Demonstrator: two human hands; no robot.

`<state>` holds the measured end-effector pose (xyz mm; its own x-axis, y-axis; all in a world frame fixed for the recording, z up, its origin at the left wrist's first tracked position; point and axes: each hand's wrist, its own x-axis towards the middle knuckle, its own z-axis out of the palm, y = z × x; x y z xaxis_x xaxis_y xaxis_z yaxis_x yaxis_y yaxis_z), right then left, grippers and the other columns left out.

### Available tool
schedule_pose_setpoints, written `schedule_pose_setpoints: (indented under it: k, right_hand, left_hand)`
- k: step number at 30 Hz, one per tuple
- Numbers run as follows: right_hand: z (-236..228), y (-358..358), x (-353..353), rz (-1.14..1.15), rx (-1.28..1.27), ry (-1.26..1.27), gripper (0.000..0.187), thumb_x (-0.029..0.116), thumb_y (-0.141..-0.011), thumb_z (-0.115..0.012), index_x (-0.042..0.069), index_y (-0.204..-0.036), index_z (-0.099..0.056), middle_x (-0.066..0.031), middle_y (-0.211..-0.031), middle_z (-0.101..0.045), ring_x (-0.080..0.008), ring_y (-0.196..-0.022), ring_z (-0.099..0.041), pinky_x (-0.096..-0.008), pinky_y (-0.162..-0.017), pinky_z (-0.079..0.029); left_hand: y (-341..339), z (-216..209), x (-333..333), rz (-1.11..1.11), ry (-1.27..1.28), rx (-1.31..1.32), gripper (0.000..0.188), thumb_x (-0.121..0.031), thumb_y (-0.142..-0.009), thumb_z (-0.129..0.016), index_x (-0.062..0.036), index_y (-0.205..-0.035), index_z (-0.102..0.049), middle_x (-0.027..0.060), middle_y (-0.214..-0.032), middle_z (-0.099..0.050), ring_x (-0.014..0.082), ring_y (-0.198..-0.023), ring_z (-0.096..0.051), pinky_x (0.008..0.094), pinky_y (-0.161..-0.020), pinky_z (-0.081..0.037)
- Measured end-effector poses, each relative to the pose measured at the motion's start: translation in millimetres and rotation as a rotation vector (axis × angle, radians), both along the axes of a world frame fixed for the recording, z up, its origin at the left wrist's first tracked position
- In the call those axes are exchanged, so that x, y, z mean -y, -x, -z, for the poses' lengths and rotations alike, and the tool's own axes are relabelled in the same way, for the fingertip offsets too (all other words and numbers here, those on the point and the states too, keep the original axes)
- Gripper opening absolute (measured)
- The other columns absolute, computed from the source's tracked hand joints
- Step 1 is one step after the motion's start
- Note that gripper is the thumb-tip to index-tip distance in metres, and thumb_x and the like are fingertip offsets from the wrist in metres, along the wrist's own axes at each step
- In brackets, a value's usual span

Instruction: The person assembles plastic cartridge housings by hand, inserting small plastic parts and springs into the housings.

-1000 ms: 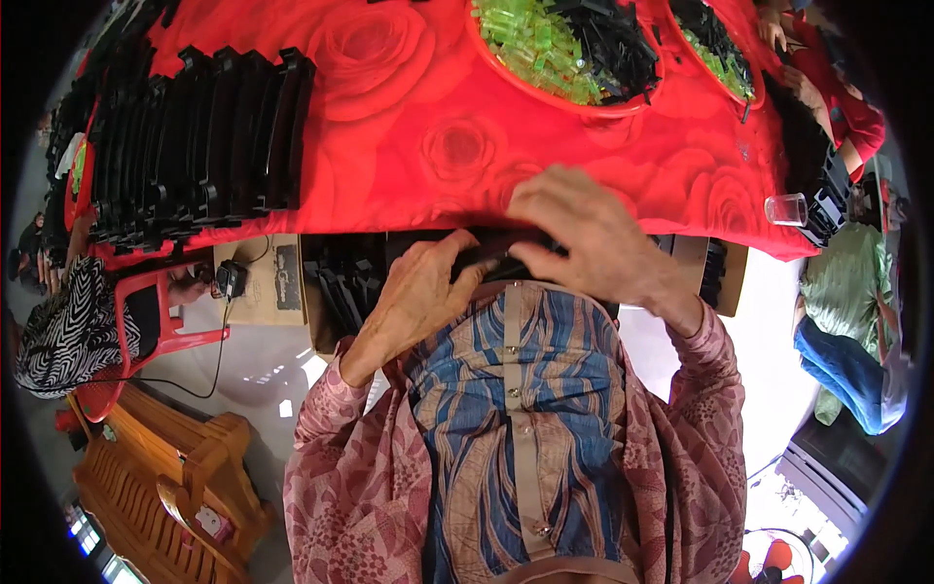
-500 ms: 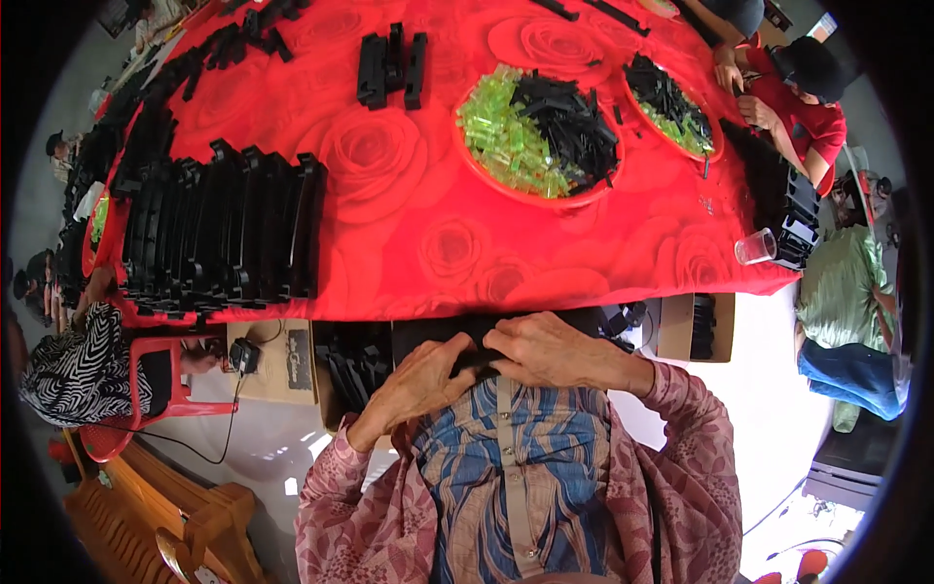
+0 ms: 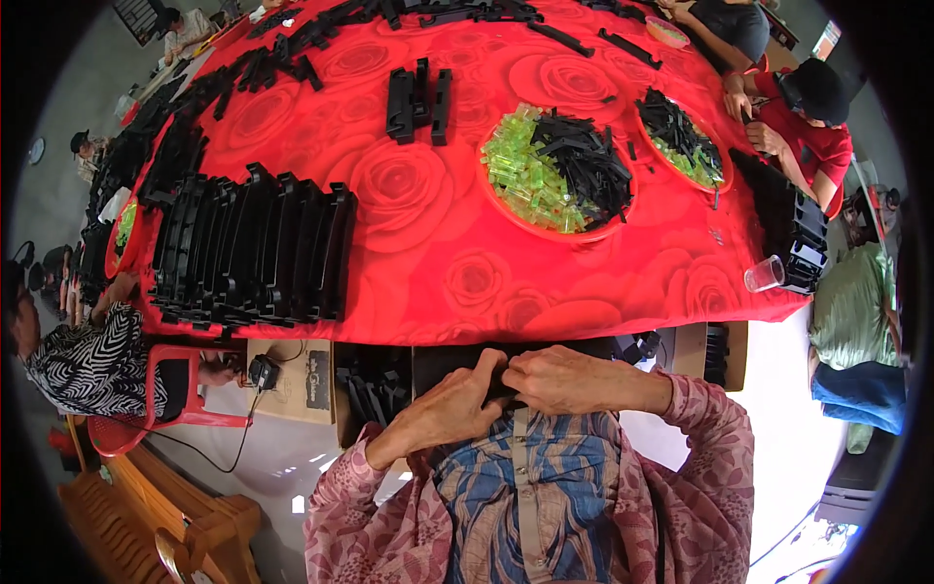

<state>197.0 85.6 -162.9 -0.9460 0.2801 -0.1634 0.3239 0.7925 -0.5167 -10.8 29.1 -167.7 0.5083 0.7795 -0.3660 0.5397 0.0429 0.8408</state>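
Observation:
Close to my body, just below the table's front edge, my two hands meet with curled fingers. My left hand is closed, its thumb and fingers pressed toward the other hand. My right hand is closed too, fingertips pinched beside the left ones. Something dark shows between them, but the fingers hide it and it merges with the black behind. Beyond the hands, on the red rose-patterned tablecloth, a red bowl holds translucent green pieces and thin black strips.
A row of long black plastic parts stands at the left; several more stand farther back. A second bowl and a clear cup are at the right. Co-workers sit at both sides. A cardboard box is under the table.
The whole view has shifted, so the table and bowls appear lower and slightly farther right. My hands stay together, with the left fingers raised a little against the right ones.

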Motion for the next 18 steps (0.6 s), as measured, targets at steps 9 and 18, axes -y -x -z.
schedule_pose_setpoints:
  k: [9,18]
  right_hand:
    - [18,2,9,0.003,0.008,-0.062,0.025,0.007,-0.080,-0.059,-0.009,-0.100,-0.056,-0.0216,-0.089,-0.059,-0.0340,-0.082,-0.062,-0.0430,-0.065,-0.054]
    - [15,4,9,0.020,-0.019,-0.064,0.022,0.003,-0.077,-0.060,-0.009,-0.096,-0.057,-0.0239,-0.090,-0.062,-0.0371,-0.085,-0.064,-0.0444,-0.066,-0.055]
  left_hand:
    - [-6,-3,-1,0.050,-0.081,-0.038,0.045,-0.001,-0.082,-0.056,-0.0006,-0.121,-0.034,0.0287,-0.069,-0.056,0.0515,-0.073,-0.058,0.0505,-0.059,-0.043]
    - [-3,-3,-1,0.025,0.003,-0.045,0.044,-0.004,-0.083,-0.056,0.0053,-0.122,-0.037,0.0284,-0.072,-0.059,0.0459,-0.073,-0.062,0.0502,-0.062,-0.044]
